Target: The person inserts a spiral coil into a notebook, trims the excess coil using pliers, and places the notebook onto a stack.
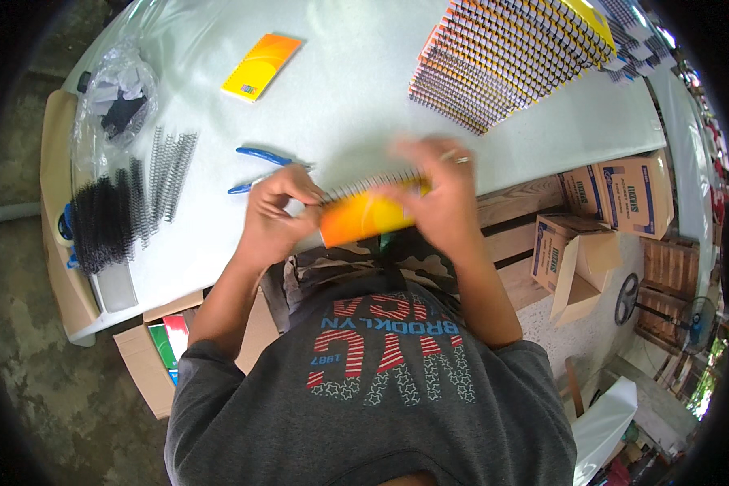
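An orange notebook [363,217] with a black wire spiral along its top edge is held over the near edge of the white table [356,89]. My left hand [274,212] pinches the left end of the spiral. My right hand [441,193], blurred and with a ring on one finger, grips the notebook's right part. Blue-handled pliers [261,167] lie on the table just beyond my left hand.
Loose black spirals [130,206] lie at the table's left, beside a clear plastic bag [115,101]. A single orange notebook [261,66] lies farther back. A big stack of bound notebooks [510,57] fills the far right. Cardboard boxes [616,202] stand on the right, another box [158,344] below left.
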Demonstrator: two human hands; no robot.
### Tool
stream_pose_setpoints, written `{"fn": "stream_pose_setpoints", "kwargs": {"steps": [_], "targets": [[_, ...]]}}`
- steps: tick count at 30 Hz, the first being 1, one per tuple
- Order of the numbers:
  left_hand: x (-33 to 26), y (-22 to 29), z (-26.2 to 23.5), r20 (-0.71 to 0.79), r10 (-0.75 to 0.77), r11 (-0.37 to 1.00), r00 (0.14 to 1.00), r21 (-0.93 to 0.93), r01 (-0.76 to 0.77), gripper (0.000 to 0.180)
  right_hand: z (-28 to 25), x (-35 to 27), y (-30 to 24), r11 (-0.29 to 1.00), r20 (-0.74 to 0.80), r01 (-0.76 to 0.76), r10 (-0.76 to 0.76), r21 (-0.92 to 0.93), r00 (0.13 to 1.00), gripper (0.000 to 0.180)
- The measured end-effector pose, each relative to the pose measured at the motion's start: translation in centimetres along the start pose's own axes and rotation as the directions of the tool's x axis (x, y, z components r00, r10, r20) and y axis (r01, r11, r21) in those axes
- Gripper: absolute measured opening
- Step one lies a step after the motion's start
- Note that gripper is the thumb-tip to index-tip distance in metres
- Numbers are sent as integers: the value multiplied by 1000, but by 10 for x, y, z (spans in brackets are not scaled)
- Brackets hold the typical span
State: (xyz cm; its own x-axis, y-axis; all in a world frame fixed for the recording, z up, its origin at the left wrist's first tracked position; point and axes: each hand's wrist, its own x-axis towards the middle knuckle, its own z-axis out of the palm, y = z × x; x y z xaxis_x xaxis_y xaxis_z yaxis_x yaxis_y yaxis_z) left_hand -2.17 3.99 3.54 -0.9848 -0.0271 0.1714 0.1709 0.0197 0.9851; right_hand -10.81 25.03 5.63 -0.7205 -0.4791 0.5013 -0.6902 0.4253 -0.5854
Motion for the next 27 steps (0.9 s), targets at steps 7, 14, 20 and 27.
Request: {"fn": "stream_pose_setpoints", "kwargs": {"steps": [7,14,20,27], "targets": [[-17,-13,37,-131,224,966,966,162,-202,17,11,30,27,760,31,-334,383,557,923,28],[-23,-5,38,28,136,965,990,222,-138,17,21,65,8,968,-35,151,-147,200,989,29],[-5,-9,-29,-105,99,52,990,994,100,38,28,78,38,985,426,-50,-27,168,904,44],[-25,-31,-22,-185,31,422,982,893,155,36,82,49,53,905,573,-295,72,307,816,54]]}}
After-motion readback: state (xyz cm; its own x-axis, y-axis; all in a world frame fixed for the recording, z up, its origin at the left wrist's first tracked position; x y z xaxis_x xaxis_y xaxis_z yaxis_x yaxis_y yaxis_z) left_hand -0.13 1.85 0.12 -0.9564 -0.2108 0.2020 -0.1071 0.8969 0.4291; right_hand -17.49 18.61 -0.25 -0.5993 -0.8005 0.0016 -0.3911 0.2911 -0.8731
